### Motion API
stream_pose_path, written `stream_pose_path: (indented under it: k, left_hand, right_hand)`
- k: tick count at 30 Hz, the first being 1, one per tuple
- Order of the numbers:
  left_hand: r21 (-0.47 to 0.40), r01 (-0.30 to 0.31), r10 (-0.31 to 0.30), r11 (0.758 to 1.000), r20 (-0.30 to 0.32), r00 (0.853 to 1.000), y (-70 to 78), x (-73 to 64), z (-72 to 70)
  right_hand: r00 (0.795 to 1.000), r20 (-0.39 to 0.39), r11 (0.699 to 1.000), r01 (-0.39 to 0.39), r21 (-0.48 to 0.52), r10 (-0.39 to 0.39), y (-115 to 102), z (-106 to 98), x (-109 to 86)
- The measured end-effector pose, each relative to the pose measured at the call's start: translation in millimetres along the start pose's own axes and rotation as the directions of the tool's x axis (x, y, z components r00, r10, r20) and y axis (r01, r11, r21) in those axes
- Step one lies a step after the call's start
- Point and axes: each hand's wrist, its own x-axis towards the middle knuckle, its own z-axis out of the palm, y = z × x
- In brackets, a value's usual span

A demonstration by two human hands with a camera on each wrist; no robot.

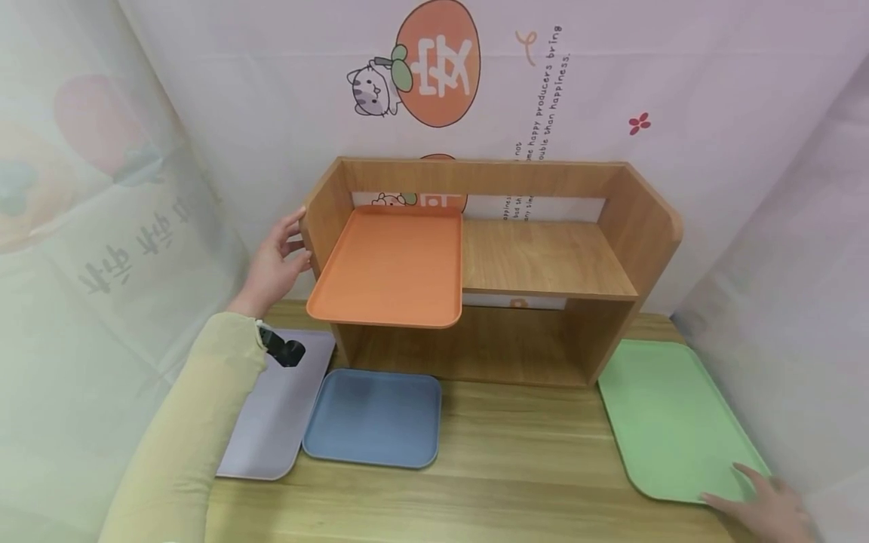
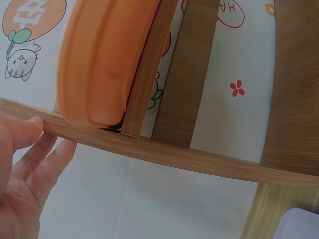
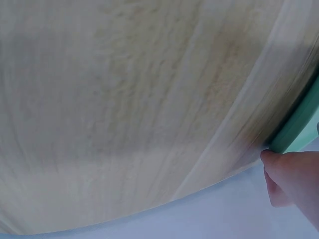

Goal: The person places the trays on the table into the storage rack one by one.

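Now, your left hand (image 1: 273, 262), relaxed, touches shelf (image 1: 553, 256); right hand (image 1: 772, 509), spread, meets green tray (image 1: 679, 418), hold unclear; jolt could drop overhanging orange tray (image 1: 397, 264).

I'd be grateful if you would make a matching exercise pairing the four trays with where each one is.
1. Orange tray
2. Blue tray
3. Green tray
4. Lilac tray

A. Partly hidden by the left sleeve
B. At the right hand
C. On the upper shelf
D. Directly in front of the shelf unit

Pairs: 1-C, 2-D, 3-B, 4-A
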Motion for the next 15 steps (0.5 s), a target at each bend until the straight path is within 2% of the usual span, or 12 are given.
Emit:
stream_pose_path:
  k: [3, 7, 15]
  left_hand:
    - [-0.012, -0.002, 0.002, 1.0, -0.002, 1.0, 0.2, 0.6, 0.3]
    - [-0.019, -0.003, 0.003, 1.0, -0.004, 1.0, -0.1, 2.0, 1.0]
    - [-0.014, -0.005, 0.004, 1.0, -0.009, 1.0, -0.8, 0.1, -0.8]
  right_hand:
    - [0.999, 0.025, 1.0, 0.02, 0.01, -0.02, -4.7, -1.6, 1.0]
    - [0.998, 0.066, 0.999, 0.01, 0.032, -0.012, -8.8, -2.0, 1.3]
    - [0.997, 0.077, 0.998, -0.028, 0.052, 0.023, -14.1, 0.3, 2.0]
